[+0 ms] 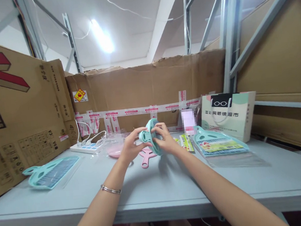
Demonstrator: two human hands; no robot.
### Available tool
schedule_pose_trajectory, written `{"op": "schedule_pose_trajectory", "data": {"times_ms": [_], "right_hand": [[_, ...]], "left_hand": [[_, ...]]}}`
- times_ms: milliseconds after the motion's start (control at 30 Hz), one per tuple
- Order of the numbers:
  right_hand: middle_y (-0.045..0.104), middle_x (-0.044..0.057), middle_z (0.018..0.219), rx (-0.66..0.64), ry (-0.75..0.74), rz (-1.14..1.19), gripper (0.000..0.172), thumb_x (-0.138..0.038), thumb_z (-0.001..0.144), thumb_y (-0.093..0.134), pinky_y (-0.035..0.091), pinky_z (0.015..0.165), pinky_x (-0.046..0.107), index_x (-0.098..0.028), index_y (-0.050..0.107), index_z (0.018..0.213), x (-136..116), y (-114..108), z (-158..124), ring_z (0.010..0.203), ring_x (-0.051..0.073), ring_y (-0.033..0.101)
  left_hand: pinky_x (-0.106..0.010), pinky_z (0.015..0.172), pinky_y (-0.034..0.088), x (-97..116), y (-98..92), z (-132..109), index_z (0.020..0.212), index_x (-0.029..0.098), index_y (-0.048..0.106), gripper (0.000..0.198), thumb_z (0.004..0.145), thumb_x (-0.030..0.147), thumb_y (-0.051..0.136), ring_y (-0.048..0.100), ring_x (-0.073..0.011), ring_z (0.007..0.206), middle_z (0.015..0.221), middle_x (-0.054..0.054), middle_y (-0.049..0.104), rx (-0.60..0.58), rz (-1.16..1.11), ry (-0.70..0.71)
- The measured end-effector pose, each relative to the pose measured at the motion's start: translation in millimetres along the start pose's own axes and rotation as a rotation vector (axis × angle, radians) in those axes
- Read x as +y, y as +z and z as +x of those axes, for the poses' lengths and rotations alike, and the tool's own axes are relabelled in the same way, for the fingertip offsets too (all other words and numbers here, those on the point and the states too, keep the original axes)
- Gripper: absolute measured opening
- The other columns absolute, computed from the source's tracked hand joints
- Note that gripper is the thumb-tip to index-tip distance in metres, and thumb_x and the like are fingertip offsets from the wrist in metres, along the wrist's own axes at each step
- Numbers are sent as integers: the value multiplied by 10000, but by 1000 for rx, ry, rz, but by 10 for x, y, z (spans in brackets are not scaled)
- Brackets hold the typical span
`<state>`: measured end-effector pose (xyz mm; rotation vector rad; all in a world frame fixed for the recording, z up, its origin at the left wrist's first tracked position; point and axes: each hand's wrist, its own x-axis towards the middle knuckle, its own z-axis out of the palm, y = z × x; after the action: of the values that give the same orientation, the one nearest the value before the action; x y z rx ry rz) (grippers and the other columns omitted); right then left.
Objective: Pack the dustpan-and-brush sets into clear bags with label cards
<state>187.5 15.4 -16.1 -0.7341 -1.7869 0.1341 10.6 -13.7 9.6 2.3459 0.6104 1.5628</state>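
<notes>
A teal mini dustpan is lifted above the table in both hands, turned nearly edge-on. At its handle end, the fingers of my left hand are closed. My right hand grips its broad part, fingers curled over a bluish area that looks like brush bristles. How brush and pan fit together is partly hidden by my fingers. Just behind and below lies a pink handled piece on the table. A pink round-edged item under clear plastic is beyond my left hand.
Another teal dustpan with brush lies at left. A bagged teal set with a label card rests at right, before a paper bag. A power strip, printed cards and cardboard walls stand behind.
</notes>
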Motion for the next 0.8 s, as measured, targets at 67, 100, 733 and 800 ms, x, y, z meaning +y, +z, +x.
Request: {"op": "schedule_pose_trajectory", "data": {"times_ms": [67,100,733,800], "right_hand": [[373,55,996,-2,-32,34,189,-99,677,518,379,942,392,-207,557,828,-47,14,6,1000,200,467],[379,54,990,10,-49,27,185,-100,680,520,375,945,392,-210,557,825,-74,15,10,997,200,468],[478,25,836,98,-190,-11,111,-136,726,536,414,802,347,-227,552,789,-315,-140,59,845,186,487],[475,29,848,243,-147,-45,76,-172,741,547,408,815,359,-224,542,795,-287,-239,70,860,194,482]], "left_hand": [[-235,723,472,42,-16,6,1022,188,548,393,681,304,708,572,-139,827,940,-49,613,-21,79,74],[-239,716,469,62,-26,5,1015,187,547,372,694,302,697,573,-139,810,927,-50,615,-26,119,104],[-360,868,450,178,-136,-11,937,212,568,304,697,355,690,592,-209,938,933,-59,653,170,420,367],[-354,835,452,152,-225,-28,871,206,535,304,681,377,700,585,-192,864,859,-37,620,431,448,253]]}}
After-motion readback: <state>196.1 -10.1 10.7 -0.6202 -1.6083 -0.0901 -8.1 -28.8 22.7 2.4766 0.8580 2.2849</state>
